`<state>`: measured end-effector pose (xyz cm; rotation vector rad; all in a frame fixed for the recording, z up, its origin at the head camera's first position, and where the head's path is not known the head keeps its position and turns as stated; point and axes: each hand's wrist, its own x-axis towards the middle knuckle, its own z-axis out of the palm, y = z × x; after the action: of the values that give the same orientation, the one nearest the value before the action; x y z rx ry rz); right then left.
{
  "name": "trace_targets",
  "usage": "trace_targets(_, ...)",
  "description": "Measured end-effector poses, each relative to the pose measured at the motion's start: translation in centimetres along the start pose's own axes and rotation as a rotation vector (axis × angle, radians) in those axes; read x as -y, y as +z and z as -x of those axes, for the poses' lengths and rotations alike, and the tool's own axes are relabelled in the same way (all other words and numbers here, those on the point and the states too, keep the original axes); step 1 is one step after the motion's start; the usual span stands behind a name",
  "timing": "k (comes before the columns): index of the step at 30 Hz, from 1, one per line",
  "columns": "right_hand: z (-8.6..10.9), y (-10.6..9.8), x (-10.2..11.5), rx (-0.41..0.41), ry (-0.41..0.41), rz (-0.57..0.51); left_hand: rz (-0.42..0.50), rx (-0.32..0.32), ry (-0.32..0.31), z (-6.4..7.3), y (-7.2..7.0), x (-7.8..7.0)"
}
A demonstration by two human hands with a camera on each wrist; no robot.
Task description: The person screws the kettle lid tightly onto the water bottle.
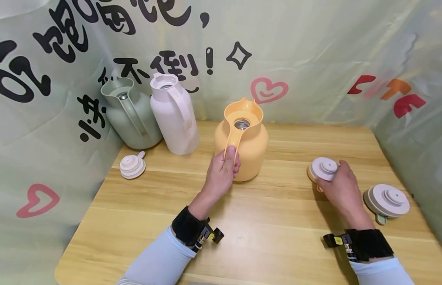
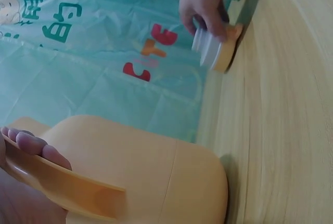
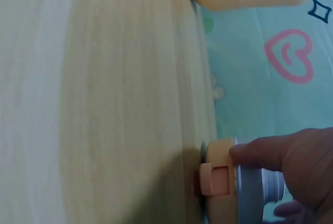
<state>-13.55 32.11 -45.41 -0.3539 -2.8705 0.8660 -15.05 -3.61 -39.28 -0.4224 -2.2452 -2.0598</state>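
Note:
My left hand grips the handle of an orange thermos jug, which stands on the wooden table with its mouth uncovered. In the left wrist view the handle runs through the curled fingers beside the jug's body. To the right, my right hand holds an orange jug lid by its sides, thumb on one side and fingers on the other. The lid is upside down, its white stepped plug facing up and its orange tab toward me. It is right at the tabletop.
Another upturned lid with a green tab lies right of my right hand. At the back left stand a green jug and a white jug, both without lids. A white lid lies in front of them. Printed sheeting walls the table.

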Motion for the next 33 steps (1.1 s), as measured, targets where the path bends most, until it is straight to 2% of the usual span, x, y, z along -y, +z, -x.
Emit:
trace_targets(4, -0.7, 0.8, 0.8, 0.059, -0.052, -0.065, 0.005, 0.0, -0.004, 0.0, 0.0, 0.0)
trace_targets(7, -1.1, 1.2, 1.0, 0.076, -0.057, -0.096, 0.005, 0.0, -0.004, 0.0, 0.0, -0.1)
trace_targets(15, -1.6, 1.6, 0.2, 0.099, -0.002, -0.122, 0.027, -0.016, -0.012, 0.1, 0.1, 0.0)
trace_targets(18, -1.9, 2.2, 0.2, 0.089, -0.019, -0.15, 0.033, -0.02, -0.018, 0.2, 0.1, 0.1)
trace_targets(25, -2.8, 3.1, 0.9, 0.031, -0.091, -0.223, 0.04, -0.037, 0.027, 0.1, 0.1, 0.3)
trace_targets(33, -2.6, 3.6, 1.7, 0.086, 0.028, -0.272, 0.053, -0.035, 0.021, 0.1, 0.2, 0.3)
